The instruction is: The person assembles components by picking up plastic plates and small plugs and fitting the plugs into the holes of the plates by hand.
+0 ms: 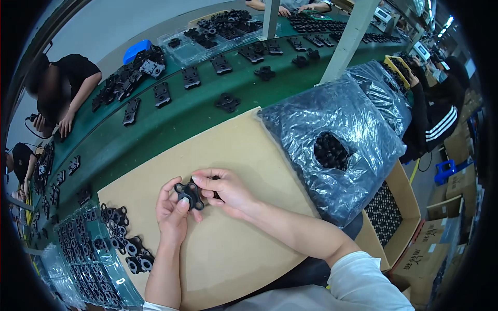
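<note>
Holding a small black plastic part [190, 195] between both hands, we keep it just above the middle of the cardboard sheet [228, 155] on the table. Our left hand [173, 210] pinches its near side, our right hand [226, 192] its far side. More black parts [127, 243] lie along the sheet's left edge, and a plastic bag [337, 140] of them sits at its right.
</note>
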Tool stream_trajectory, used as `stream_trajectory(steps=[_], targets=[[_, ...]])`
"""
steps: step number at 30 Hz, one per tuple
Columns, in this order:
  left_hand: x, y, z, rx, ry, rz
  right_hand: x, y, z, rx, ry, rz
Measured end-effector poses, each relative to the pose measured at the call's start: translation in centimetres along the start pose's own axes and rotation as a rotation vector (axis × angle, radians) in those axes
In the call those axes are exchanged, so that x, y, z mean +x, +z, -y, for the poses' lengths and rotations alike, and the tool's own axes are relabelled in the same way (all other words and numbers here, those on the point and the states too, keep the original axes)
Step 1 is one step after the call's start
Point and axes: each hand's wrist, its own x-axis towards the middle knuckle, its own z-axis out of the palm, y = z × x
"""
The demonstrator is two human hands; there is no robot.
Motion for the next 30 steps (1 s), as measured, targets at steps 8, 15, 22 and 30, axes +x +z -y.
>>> stream_trajectory(steps=[8, 15, 22, 30], targets=[[-0.1, -0.1, -0.1, -0.006, -0.013, 0.013, -0.9, 1.0, 0.3, -0.236, -0.111, 0.041], [-0.2, -0.3, 0.0, 0.016, -0.019, 0.02, -0.8, 1.1, 0.4, -0.776, -0.465, 0.099], [0.0, 0.2, -0.6, -0.036, -0.019, 0.002, -0.2, 0.8, 0.0, -0.512, -0.239, 0.181], [0.0, 0.1, 0.1, -0.056, 0.018, 0.029, -0.1, 0.1, 0.7, -0.084, 0.009, 0.03]])
